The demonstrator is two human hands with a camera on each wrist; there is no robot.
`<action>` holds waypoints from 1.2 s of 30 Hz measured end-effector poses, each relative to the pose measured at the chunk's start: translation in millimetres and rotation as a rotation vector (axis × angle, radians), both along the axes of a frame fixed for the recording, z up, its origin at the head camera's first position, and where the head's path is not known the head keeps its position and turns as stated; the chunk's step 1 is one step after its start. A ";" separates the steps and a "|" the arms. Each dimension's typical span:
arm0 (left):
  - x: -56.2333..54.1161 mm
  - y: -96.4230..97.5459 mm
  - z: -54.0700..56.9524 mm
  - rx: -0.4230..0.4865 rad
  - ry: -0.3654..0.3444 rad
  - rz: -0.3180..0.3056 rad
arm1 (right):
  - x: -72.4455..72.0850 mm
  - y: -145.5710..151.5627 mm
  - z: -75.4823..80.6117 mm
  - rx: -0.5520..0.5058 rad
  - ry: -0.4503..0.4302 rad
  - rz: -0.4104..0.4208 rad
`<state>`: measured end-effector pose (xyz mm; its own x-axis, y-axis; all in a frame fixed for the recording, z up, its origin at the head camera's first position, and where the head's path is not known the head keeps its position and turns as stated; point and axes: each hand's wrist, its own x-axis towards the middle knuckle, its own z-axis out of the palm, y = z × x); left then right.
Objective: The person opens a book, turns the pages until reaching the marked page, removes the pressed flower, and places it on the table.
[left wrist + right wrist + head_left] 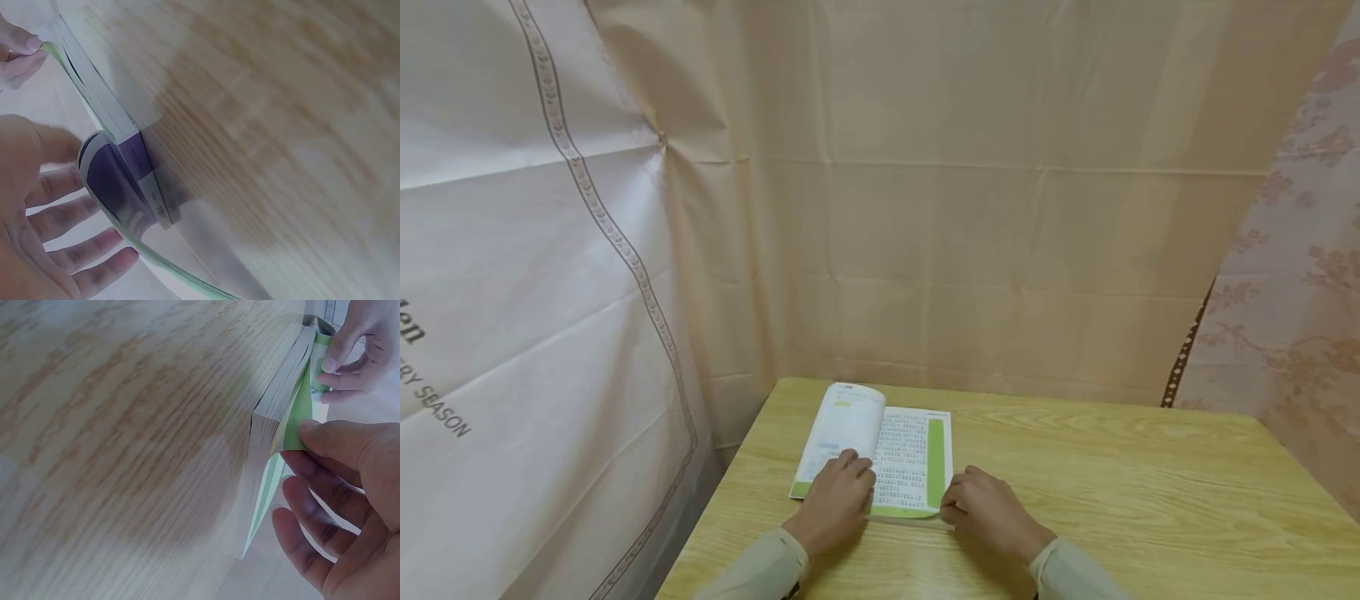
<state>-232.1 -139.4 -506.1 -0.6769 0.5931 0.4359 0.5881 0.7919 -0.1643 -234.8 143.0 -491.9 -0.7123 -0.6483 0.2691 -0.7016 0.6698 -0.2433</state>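
Note:
An open paperback book [904, 457] lies on the table, its left-hand pages [847, 421] curving up from the spine. My left hand [838, 500] rests on the lower part of those pages near the fold. Its fingers [81, 253] spread along the page surface in the left wrist view. At the book's lower right corner, my right hand [992, 510] pinches a green-edged page [299, 422] between thumb and index finger, lifting it off the thick page block [275, 403]. The other right fingers [312, 550] stay loosely bent beside it. A purple and white spine [139, 162] shows below the left pages.
The wooden table [1112, 483] extends to the right of the book. Beige cloth [970, 208] hangs behind it, with a white printed sheet [535, 333] at the left and a floral one [1292, 317] at the right.

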 end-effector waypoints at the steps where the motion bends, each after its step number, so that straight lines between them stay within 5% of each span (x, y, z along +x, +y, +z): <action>1: 0.0 0.1 -0.5 0.004 0.001 -0.002 | 0.4 -0.2 0.2 -0.001 0.004 -0.004; 17: 3.1 3.6 -1.2 -0.038 0.020 0.012 | 0.9 -1.7 6.1 -0.042 0.121 -0.062; 28: 3.6 5.4 0.3 -0.009 0.005 0.035 | 2.7 -2.5 6.2 -0.236 0.142 -0.164; 36: 4.8 6.9 2.0 0.064 -0.012 0.137 | 6.2 -2.4 1.8 -0.119 0.077 -0.096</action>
